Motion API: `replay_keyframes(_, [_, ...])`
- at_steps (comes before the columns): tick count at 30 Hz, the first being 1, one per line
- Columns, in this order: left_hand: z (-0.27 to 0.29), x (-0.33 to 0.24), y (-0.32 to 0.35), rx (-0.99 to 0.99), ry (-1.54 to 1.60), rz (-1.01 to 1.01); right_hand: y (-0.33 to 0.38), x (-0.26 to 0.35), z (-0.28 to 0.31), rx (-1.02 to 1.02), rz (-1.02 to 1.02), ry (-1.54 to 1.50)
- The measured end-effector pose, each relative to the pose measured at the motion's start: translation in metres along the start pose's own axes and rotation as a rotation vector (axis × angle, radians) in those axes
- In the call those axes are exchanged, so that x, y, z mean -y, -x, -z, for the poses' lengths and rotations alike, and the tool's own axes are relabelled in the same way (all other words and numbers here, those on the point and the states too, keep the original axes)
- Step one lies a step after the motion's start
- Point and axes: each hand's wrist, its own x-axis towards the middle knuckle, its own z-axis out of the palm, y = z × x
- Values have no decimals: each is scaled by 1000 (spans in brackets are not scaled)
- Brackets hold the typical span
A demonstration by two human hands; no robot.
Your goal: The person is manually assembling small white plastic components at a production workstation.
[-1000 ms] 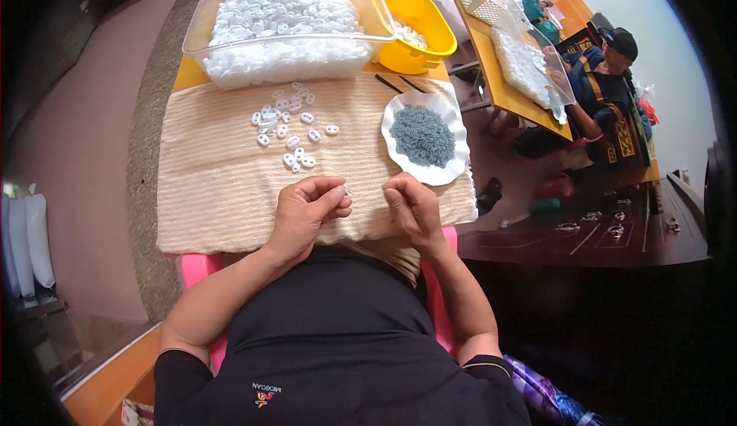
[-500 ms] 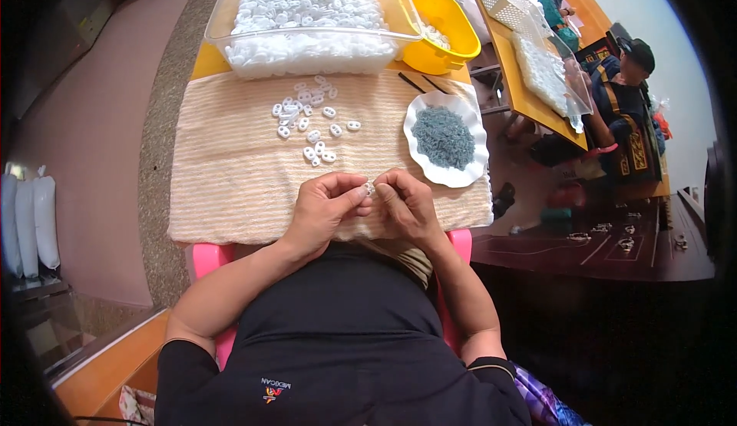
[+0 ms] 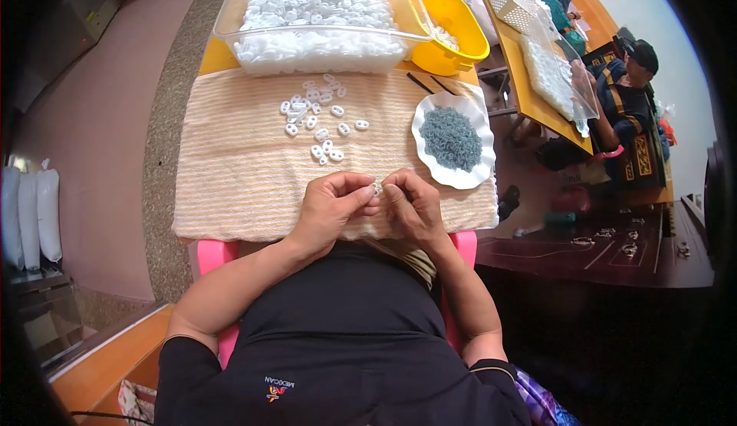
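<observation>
Over the near edge of a striped cloth, my left hand pinches a small white plastic piece between thumb and fingertips. My right hand is beside it, thumb and forefinger pressed together close to that piece. Whatever the right fingertips hold is too small to make out. Beyond my hands lies a loose group of white oval pieces with two holes. To the right, a white wavy-rimmed plate bears a heap of small grey-blue translucent parts.
A clear bin full of white pieces stands at the back, with a yellow tub to its right. Two thin black sticks lie behind the plate. Further right, people sit at another table. White sacks stand far left.
The whole view has shifted slightly, moving the table things a little to the right. Both hands stay together over the cloth, with only small fingertip movement at the white piece.
</observation>
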Motion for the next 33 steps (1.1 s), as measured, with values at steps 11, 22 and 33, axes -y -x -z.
replay_keyframes(11, [0,1,1,-7,-16,-4,1,1,-1,18,21,1])
replay_keyframes(22, [0,5,2,-31,-26,-24,-1,8,-3,13,-49,29])
replay_keyframes(33, [-3,0,3,-23,2,-26,-3,18,-1,-5,6,80])
